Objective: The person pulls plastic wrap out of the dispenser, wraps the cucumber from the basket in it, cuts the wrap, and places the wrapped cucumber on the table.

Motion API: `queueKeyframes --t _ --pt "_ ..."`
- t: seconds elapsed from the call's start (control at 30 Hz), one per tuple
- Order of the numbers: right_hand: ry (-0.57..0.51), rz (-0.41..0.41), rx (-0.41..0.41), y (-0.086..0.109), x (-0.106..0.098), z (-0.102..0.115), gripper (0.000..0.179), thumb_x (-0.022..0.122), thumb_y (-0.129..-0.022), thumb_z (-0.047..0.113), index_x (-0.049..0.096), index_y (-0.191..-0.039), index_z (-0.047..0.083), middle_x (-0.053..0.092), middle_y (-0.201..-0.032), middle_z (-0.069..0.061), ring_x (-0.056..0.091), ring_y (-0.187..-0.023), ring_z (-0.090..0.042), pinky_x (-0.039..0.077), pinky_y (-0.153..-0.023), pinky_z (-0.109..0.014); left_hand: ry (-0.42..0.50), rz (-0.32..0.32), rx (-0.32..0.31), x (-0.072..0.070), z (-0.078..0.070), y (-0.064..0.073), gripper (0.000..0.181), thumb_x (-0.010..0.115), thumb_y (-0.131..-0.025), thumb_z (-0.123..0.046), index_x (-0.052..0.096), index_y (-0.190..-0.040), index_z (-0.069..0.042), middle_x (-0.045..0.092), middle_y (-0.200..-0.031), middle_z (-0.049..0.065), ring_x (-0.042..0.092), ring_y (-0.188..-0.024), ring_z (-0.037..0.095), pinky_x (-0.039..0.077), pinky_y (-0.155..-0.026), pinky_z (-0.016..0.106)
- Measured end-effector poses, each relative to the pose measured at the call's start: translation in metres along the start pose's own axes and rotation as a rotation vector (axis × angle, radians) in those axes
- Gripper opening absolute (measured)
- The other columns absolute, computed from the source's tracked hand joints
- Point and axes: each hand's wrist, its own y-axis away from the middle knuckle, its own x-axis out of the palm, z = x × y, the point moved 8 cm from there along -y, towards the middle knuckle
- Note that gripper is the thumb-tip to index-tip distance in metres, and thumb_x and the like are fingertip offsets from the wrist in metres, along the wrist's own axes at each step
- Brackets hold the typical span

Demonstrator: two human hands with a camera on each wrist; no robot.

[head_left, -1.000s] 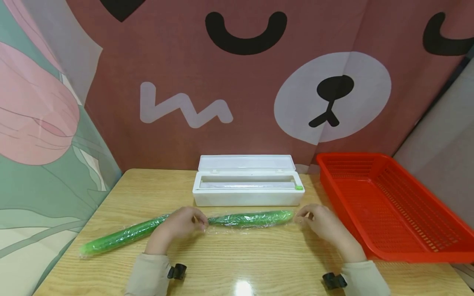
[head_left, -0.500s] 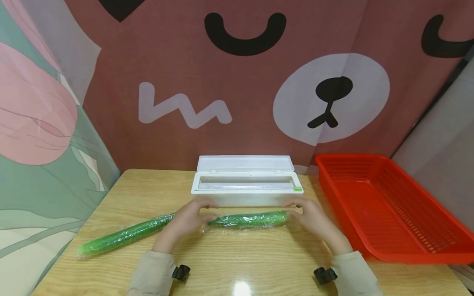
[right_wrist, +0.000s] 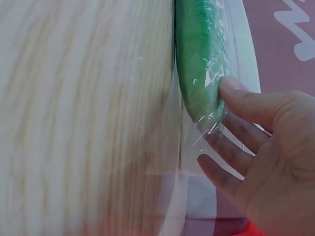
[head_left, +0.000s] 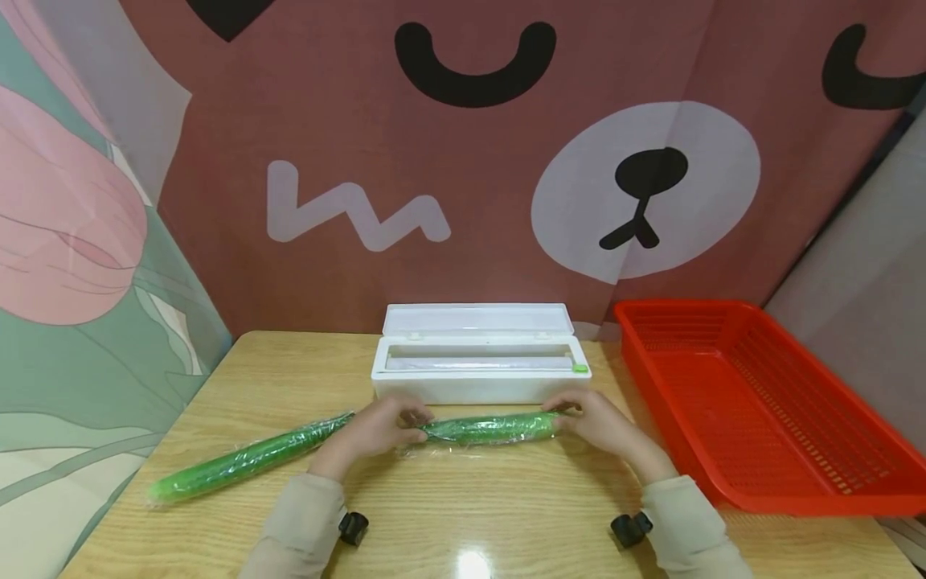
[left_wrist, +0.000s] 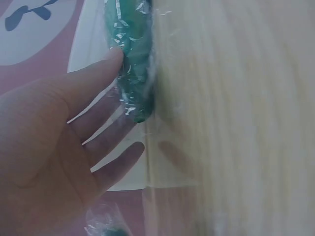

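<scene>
A cucumber (head_left: 488,429) in clear plastic wrap lies crosswise on the table, with a hand at each end. My left hand (head_left: 383,426) holds its dark, narrow left end; in the left wrist view the thumb (left_wrist: 117,56) presses on the wrapped side and the other fingers reach behind. At the paler right end, my right hand (head_left: 596,420) grips with the thumb (right_wrist: 231,88) on the film and fingers behind it. Loose film juts past that tip. Another wrapped cucumber (head_left: 249,460) slants away to the left, its far end close to my left hand.
Behind the cucumber stands a white cling film box (head_left: 481,392) with its lid raised, a roll inside and a green slider (head_left: 580,368) at the right. A red plastic basket (head_left: 723,434) sits on the right of the wooden table (head_left: 448,515). A printed curtain hangs behind.
Both hands have moved inward, from the film at the two tips onto the cucumber's ends. The right hand came left; the left hand came right. The other cucumber has stayed put.
</scene>
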Motion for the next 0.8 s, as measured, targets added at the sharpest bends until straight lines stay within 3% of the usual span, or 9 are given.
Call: queueKeyframes --t 0.23,0.37,0.57,0.8 --pt "-0.009 0.027 -0.036 0.003 -0.0026 0.0021 0.018 0.072 -0.087 -0.001 0.073 -0.105 0.004 0.07 -0.105 -0.009 0.063 -0.099 -0.03 0.052 -0.086 -0.049 0.034 0.033 -0.015 0.0007 0.0024 -0.0006 0.023 0.071 -0.092 -0.013 0.071 -0.114 -0.008 0.069 -0.104 0.0 0.063 -0.095 0.017 0.055 -0.08 0.036" --pt "0.002 0.052 0.008 0.006 -0.0009 -0.0013 0.016 0.07 -0.09 0.003 0.075 -0.106 0.005 0.071 -0.104 -0.007 0.062 -0.098 -0.026 0.052 -0.084 -0.044 0.048 0.049 -0.044 0.002 0.0037 0.0011 0.019 0.069 -0.094 -0.013 0.071 -0.112 -0.009 0.069 -0.103 0.0 0.064 -0.086 0.015 0.056 -0.069 0.031" --pt "-0.008 0.062 0.066 0.0083 0.0042 -0.0073 0.024 0.075 -0.087 0.005 0.074 -0.11 0.007 0.07 -0.11 -0.009 0.06 -0.101 -0.026 0.053 -0.083 -0.043 0.005 0.039 -0.078 0.0036 0.0066 0.0046 0.024 0.069 -0.094 -0.021 0.073 -0.116 -0.013 0.069 -0.109 -0.001 0.064 -0.092 0.015 0.055 -0.081 0.037" --pt "0.024 0.044 0.033 0.0072 0.0068 -0.005 0.024 0.075 -0.086 0.003 0.074 -0.11 0.006 0.069 -0.109 -0.009 0.06 -0.101 -0.027 0.052 -0.084 -0.045 -0.059 0.016 -0.069 0.0055 0.0046 0.0052 0.03 0.077 -0.087 -0.016 0.073 -0.116 -0.012 0.065 -0.107 -0.003 0.06 -0.101 0.02 0.052 -0.086 0.041"
